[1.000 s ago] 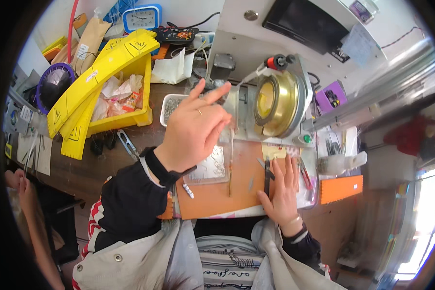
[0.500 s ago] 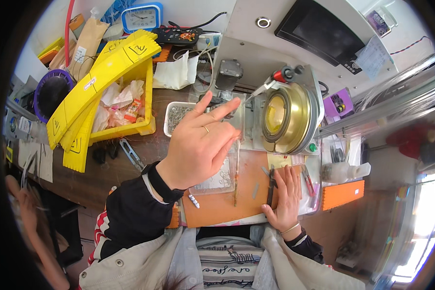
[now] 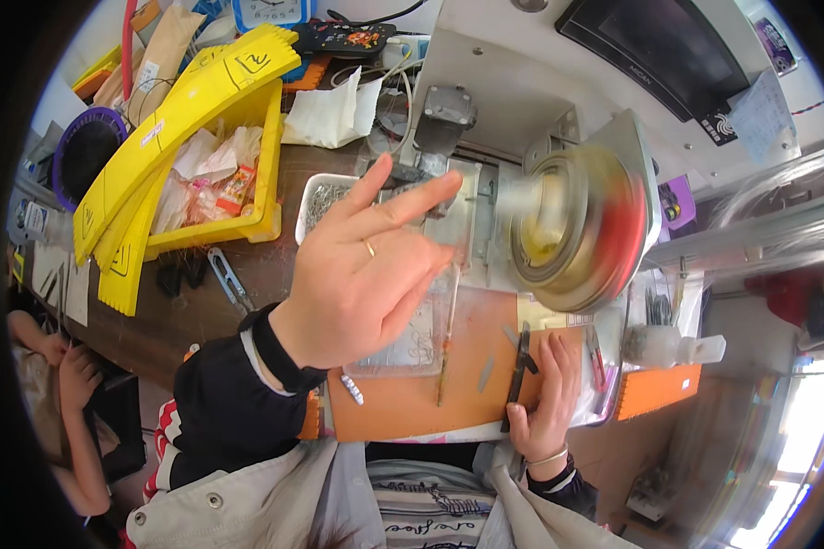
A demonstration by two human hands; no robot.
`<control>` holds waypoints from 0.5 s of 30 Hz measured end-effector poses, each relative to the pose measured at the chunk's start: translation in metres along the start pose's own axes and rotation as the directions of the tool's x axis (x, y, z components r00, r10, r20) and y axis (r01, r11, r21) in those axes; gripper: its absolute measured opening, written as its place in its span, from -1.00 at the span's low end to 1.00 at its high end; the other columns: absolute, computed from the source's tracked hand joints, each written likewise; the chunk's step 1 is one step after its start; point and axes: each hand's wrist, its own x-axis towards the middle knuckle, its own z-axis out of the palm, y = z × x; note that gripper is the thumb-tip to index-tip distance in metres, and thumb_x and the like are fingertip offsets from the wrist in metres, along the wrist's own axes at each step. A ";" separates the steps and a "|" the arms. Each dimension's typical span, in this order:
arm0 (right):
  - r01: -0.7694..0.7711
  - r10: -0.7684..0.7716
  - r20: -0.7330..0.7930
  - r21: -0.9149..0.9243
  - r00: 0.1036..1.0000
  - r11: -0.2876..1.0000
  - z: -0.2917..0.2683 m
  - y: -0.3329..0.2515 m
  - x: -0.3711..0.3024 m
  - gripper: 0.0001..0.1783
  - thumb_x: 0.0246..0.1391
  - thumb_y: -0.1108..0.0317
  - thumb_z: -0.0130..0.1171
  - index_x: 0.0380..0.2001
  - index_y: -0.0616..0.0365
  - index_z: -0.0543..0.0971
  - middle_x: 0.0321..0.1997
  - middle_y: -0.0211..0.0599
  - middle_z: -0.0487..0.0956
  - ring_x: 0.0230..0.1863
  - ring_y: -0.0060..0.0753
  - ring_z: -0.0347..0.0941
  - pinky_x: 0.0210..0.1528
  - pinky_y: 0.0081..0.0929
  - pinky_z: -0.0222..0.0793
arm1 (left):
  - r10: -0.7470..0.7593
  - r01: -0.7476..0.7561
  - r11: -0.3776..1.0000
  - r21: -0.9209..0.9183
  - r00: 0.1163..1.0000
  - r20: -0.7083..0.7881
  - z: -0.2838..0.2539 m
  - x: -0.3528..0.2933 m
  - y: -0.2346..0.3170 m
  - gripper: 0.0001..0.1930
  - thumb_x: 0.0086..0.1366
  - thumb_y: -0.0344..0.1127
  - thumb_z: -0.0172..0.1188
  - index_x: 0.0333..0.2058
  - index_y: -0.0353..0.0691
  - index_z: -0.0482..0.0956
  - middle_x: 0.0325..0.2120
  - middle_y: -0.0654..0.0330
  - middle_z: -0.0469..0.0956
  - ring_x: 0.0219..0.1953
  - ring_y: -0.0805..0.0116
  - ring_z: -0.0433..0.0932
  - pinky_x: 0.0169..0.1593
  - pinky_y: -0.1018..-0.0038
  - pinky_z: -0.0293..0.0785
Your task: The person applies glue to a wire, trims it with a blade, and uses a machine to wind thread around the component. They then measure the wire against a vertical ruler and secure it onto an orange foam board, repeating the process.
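Note:
My left hand (image 3: 352,265), a ring on one finger, is raised over a clear tray (image 3: 403,352). Two of its fingers stick out, while the thumb and index finger come together at the right; anything between them is too small to make out. Beyond it a brass-coloured winding wheel (image 3: 545,224) on a grey machine is smeared by rotation, with a red blur at its right. Flat on the orange mat (image 3: 389,416), fingers stretched, my right hand (image 3: 549,398) rests beside black tweezers (image 3: 519,375). A thin stick (image 3: 448,343) lies across the tray's right edge.
At left stand a yellow bin (image 3: 265,197) and yellow strips (image 3: 165,146). A white dish (image 3: 320,203) of small metal parts sits behind my left hand. Blue-handled snips (image 3: 231,279), a plastic bottle (image 3: 659,346) and an orange block (image 3: 659,392) are around. Another person's hands (image 3: 73,371) show at far left.
The wheel's red-tipped arm, sharp at the top before, is now a blur at the right. The whole view has shifted slightly. Both hands keep nearly the same pose.

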 end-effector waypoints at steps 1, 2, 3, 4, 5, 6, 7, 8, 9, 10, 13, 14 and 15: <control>0.004 -0.004 -0.001 0.002 1.000 1.000 -0.001 0.001 -0.001 -0.13 0.01 -0.14 0.18 0.27 0.25 0.35 0.30 0.12 0.37 0.39 0.23 0.19 0.43 0.15 -0.04 | -0.018 0.018 1.000 -0.012 1.000 -0.011 0.000 0.000 0.001 -0.89 0.05 -0.59 0.24 -0.44 -0.22 0.58 -0.29 0.01 0.62 0.09 0.09 0.60 0.35 -0.02 0.21; 0.001 -0.001 0.000 -0.008 1.000 1.000 -0.001 0.002 -0.002 -0.13 0.01 -0.13 0.18 0.27 0.26 0.35 0.29 0.13 0.38 0.37 0.24 0.21 0.41 0.15 -0.02 | -0.036 0.036 0.999 -0.024 0.999 -0.022 0.000 0.001 0.002 -0.90 0.09 -0.56 0.25 -0.46 -0.19 0.58 -0.47 0.18 0.61 0.09 0.13 0.60 0.35 0.01 0.23; -0.006 0.006 0.004 -0.013 1.000 1.000 0.001 0.002 -0.003 -0.13 0.02 -0.13 0.19 0.26 0.28 0.35 0.27 0.13 0.39 0.35 0.25 0.23 0.40 0.15 0.01 | -0.032 0.031 0.999 -0.015 0.999 -0.009 0.001 0.000 0.002 -0.90 0.08 -0.56 0.26 -0.47 -0.19 0.58 -0.50 0.19 0.60 0.09 0.12 0.61 0.35 0.02 0.21; -0.006 0.006 0.005 -0.006 1.000 1.000 0.001 0.003 -0.003 -0.13 0.02 -0.13 0.19 0.26 0.28 0.35 0.27 0.13 0.39 0.35 0.25 0.23 0.40 0.15 0.01 | -0.033 0.033 0.999 -0.010 0.999 -0.004 0.001 -0.001 0.001 -0.90 0.08 -0.56 0.26 -0.47 -0.19 0.58 -0.50 0.19 0.60 0.09 0.12 0.61 0.35 0.02 0.21; 0.003 -0.003 0.005 0.009 1.000 1.000 0.000 0.004 -0.002 -0.17 0.13 -0.11 0.07 0.27 0.34 0.33 0.29 0.18 0.37 0.36 0.27 0.22 0.39 0.11 0.03 | -0.028 0.029 1.000 -0.010 0.999 0.024 0.001 -0.002 0.000 -0.87 0.04 -0.58 0.25 -0.43 -0.21 0.59 -0.32 0.02 0.63 0.11 0.08 0.59 0.37 -0.01 0.16; 0.011 -0.012 0.009 0.023 1.000 1.000 -0.002 0.003 -0.001 -0.21 0.23 -0.10 -0.05 0.27 0.40 0.30 0.30 0.22 0.34 0.37 0.30 0.20 0.39 0.08 0.05 | -0.028 0.029 1.000 -0.011 0.998 0.052 -0.001 -0.003 0.000 -0.82 0.00 -0.61 0.25 -0.39 -0.22 0.59 -0.14 -0.14 0.65 0.12 0.03 0.58 0.39 -0.03 0.11; 0.033 -0.034 0.006 0.006 0.999 0.999 -0.003 0.004 0.000 -0.22 0.26 -0.09 -0.08 0.26 0.43 0.29 0.29 0.23 0.35 0.36 0.31 0.21 0.39 0.09 0.04 | -0.034 0.034 0.999 -0.010 0.998 0.057 -0.002 -0.003 0.000 -0.82 0.00 -0.61 0.25 -0.39 -0.22 0.59 -0.14 -0.14 0.65 0.12 0.03 0.58 0.39 -0.03 0.11; 0.032 -0.032 0.010 0.011 0.999 0.999 -0.002 0.002 0.000 -0.22 0.26 -0.09 -0.08 0.26 0.43 0.29 0.29 0.23 0.35 0.36 0.31 0.21 0.39 0.09 0.04 | -0.041 0.041 0.999 -0.008 0.997 0.068 -0.004 -0.003 0.001 -0.82 0.00 -0.61 0.25 -0.39 -0.22 0.59 -0.17 -0.13 0.66 0.13 0.04 0.57 0.39 -0.03 0.09; 0.021 -0.021 0.019 0.013 1.000 1.000 -0.002 0.003 0.001 -0.21 0.25 -0.09 -0.07 0.26 0.44 0.29 0.28 0.24 0.35 0.35 0.33 0.21 0.39 0.10 0.04 | -0.044 0.045 0.999 -0.008 0.996 0.078 -0.003 -0.002 0.001 -0.82 0.00 -0.61 0.25 -0.39 -0.22 0.59 -0.21 -0.12 0.68 0.14 0.04 0.57 0.40 -0.03 0.07; 0.010 -0.010 0.027 0.014 1.000 1.000 -0.002 0.004 0.001 -0.21 0.25 -0.10 -0.07 0.25 0.45 0.29 0.28 0.25 0.36 0.35 0.34 0.21 0.39 0.10 0.04 | -0.044 0.045 0.999 -0.008 0.996 0.082 -0.001 -0.003 0.000 -0.82 0.00 -0.61 0.25 -0.39 -0.22 0.59 -0.21 -0.12 0.68 0.14 0.04 0.57 0.40 -0.03 0.07; 0.005 -0.005 0.026 -0.008 1.000 1.000 0.000 0.005 -0.002 -0.21 0.25 -0.08 -0.06 0.25 0.46 0.29 0.27 0.26 0.37 0.34 0.33 0.23 0.38 0.11 0.04 | -0.052 0.053 0.999 -0.006 0.994 0.092 -0.003 -0.004 -0.001 -0.83 0.01 -0.61 0.25 -0.40 -0.22 0.58 -0.25 -0.11 0.68 0.16 0.05 0.56 0.41 -0.03 0.03; 0.005 -0.005 0.028 -0.005 1.000 1.000 0.000 0.006 -0.002 -0.21 0.25 -0.08 -0.06 0.25 0.46 0.29 0.27 0.26 0.37 0.34 0.33 0.23 0.38 0.11 0.04 | -0.048 0.048 0.999 -0.005 0.995 0.092 -0.004 -0.003 -0.001 -0.83 0.02 -0.61 0.25 -0.40 -0.22 0.57 -0.26 -0.10 0.69 0.16 0.05 0.55 0.42 -0.03 0.03; 0.004 -0.004 -0.003 0.009 1.000 1.000 0.001 0.005 0.000 -0.23 0.13 -0.01 0.08 0.23 0.41 0.33 0.21 0.20 0.41 0.29 0.31 0.27 0.35 0.12 0.09 | -0.043 0.044 0.999 -0.005 0.995 0.095 -0.004 -0.004 -0.001 -0.84 0.02 -0.60 0.26 -0.40 -0.22 0.57 -0.28 -0.10 0.69 0.17 0.06 0.54 0.42 -0.03 0.02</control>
